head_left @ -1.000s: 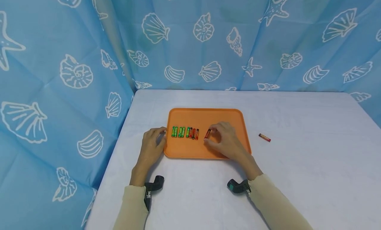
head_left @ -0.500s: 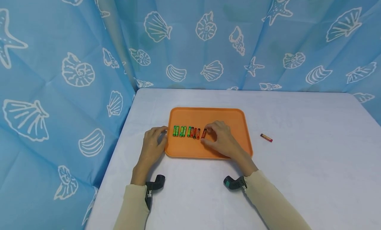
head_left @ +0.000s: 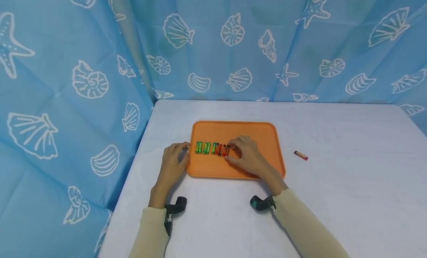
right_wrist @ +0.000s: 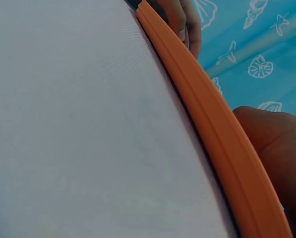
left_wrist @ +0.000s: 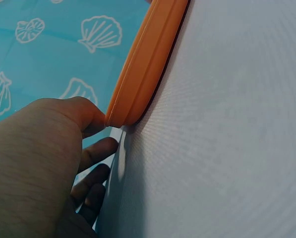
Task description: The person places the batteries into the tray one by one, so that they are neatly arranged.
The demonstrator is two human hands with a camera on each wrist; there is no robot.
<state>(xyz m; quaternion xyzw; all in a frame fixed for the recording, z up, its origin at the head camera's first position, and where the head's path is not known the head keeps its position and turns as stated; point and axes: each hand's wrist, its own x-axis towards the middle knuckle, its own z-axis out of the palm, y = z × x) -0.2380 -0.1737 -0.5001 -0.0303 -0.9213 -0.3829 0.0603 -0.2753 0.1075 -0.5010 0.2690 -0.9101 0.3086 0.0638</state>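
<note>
On the orange tray [head_left: 217, 171], several small green [head_left: 199, 147] and red-and-black batteries [head_left: 220, 150] lie side by side in a row left of the middle. My right hand [head_left: 248, 156] is over the tray, holding a red-and-black battery [head_left: 228, 150] by its ends between thumb and fingers at the row's right end. At the tray's left rim is my left hand [head_left: 172, 165], its thumb and fingertips right at the edge and its fingers relaxed. From the right wrist view, the tray wall [right_wrist: 212, 114] hides the batteries and most of my right hand.
One more red battery [head_left: 301, 155] lies on the white table [head_left: 347, 169], right of the tray. A blue curtain [head_left: 213, 46] with white shell prints stands behind the table and along its left side. Dark camera mounts [head_left: 261, 203] sit on both wrists.
My right hand has moved left with the battery, bringing it up to the end of the row and turning it closer to upright alongside the others. My left hand stays at the rim.
</note>
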